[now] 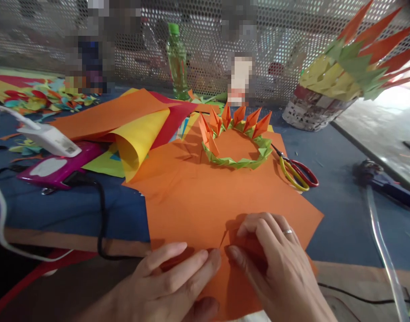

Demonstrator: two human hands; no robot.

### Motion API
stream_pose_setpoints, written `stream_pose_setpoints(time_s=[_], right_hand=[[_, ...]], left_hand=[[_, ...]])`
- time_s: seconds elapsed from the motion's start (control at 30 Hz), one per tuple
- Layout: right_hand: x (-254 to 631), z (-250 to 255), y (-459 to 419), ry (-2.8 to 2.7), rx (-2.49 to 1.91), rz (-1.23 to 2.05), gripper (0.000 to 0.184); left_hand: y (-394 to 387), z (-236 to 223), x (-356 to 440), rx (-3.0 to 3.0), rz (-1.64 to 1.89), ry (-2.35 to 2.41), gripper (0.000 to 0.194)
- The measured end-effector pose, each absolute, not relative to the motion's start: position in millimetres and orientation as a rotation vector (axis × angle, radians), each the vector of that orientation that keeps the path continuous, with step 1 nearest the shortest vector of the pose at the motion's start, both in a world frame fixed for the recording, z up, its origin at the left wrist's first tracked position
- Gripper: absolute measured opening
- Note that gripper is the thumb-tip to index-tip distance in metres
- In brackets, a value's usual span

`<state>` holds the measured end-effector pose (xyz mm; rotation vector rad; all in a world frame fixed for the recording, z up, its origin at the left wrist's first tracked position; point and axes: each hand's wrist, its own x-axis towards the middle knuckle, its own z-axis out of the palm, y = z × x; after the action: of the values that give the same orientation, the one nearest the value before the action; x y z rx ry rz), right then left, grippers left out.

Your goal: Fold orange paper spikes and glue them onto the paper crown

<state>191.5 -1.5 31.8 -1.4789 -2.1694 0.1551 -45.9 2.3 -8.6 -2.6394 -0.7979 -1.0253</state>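
At the table's (340, 214) front edge, my left hand (173, 284) lies loosely extended, fingertips on the orange paper (221, 201), which overhangs that edge. My right hand (278, 252) curls over the same paper beside a small raised fold (224, 238), thumb and fingers apart, though I cannot tell whether it pinches anything. Farther toward the back edge, the green-and-orange ring (240, 164) rests on the paper, with the scissors (293, 172) just right of it.
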Motion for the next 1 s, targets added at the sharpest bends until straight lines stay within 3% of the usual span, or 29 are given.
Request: stream_pose_setpoints(time_s=[0.47,0.63,0.77,0.9,1.0], right_hand=[[185.7,25.5,-1.7,-2.042,-1.444,0.159,0.019],[185.9,20.1,-1.6,-2.004,-1.481,0.138,0.017],[186.5,17.3,-0.9,-2.003,-1.466,0.126,0.017],[188.1,16.7,-2.0,-1.912,-1.404,0.195,0.02],[192.2,16.7,-4.9,-1.851,-1.284,0.279,0.013]], left_hand=[[0.2,12.6,-56.8,-2.662,-0.971,-0.704,0.026],[4.0,40.1,-48.8,-2.617,-1.112,-1.048,0.008],[24.1,54.0,-27.3,-2.887,-0.957,-1.425,0.015],[38.7,56.2,-11.5,-3.002,-0.78,-1.512,0.019],[40.2,57.2,-7.0,-3.038,-0.678,-1.554,0.024]])
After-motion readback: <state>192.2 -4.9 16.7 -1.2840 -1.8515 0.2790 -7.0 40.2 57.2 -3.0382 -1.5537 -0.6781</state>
